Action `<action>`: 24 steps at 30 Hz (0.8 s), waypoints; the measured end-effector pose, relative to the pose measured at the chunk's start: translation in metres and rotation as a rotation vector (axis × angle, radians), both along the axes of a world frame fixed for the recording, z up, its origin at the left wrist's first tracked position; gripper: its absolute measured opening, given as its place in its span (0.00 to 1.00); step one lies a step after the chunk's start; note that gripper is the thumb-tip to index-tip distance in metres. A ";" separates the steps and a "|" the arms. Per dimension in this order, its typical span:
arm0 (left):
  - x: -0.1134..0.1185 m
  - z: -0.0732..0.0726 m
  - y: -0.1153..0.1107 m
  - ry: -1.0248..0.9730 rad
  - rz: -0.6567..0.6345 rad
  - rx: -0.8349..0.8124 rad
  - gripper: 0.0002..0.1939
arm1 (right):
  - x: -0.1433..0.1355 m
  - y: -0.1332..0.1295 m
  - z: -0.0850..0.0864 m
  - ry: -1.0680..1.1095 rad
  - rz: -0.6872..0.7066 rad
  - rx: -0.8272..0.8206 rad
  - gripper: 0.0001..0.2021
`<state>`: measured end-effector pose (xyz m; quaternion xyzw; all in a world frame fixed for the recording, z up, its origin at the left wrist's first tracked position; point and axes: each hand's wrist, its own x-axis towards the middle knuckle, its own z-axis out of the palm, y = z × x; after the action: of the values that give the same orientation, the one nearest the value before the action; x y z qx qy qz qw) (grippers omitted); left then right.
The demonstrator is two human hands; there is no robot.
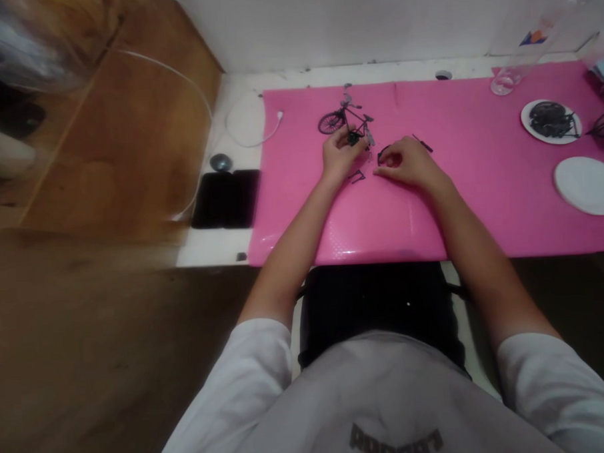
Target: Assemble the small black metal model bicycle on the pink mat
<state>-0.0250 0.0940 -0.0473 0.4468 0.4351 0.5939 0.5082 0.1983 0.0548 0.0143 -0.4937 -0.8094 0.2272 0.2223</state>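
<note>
A small black model bicycle (pixel 354 116) lies on the pink mat (pixel 297 113), with one spoked wheel at its left end and grey pieces about its frame. My left hand (pixel 340 157) is closed on the bicycle's lower part, the fingers curled over it. To the right, my right hand (pixel 410 162) has its thumb and fingertips drawn into a pinch, close to a thin dark curved piece. Whether it grips that piece is too small to tell. Below the left fingers is a small dark bracket-shaped part (pixel 358 176). A dark stick-like piece (pixel 422 142) lies beyond the right knuckles.
At the right, a white plate (pixel 526 118) bears dark wheel-like parts; a bare white plate (pixel 588 186) sits nearer. A clear plastic bottle (pixel 513 77) lies behind. Left of the mat are a black flat object (pixel 225 200), a metal dish (pixel 221 162) and a white cable (pixel 251 145).
</note>
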 end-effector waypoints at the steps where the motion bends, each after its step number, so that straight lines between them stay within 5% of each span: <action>1: 0.000 0.000 0.000 0.000 -0.002 0.001 0.36 | 0.000 0.000 -0.001 -0.002 0.019 -0.008 0.19; 12: -0.001 -0.007 0.004 -0.057 0.059 -0.005 0.32 | 0.003 0.013 -0.026 0.089 -0.080 0.188 0.21; 24: 0.001 -0.008 0.007 -0.093 0.138 -0.012 0.25 | 0.002 0.023 -0.047 0.264 -0.160 0.316 0.11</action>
<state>-0.0241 0.1007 -0.0551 0.3845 0.4443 0.6452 0.4884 0.2007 0.0775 -0.0329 -0.4813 -0.7572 0.1420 0.4182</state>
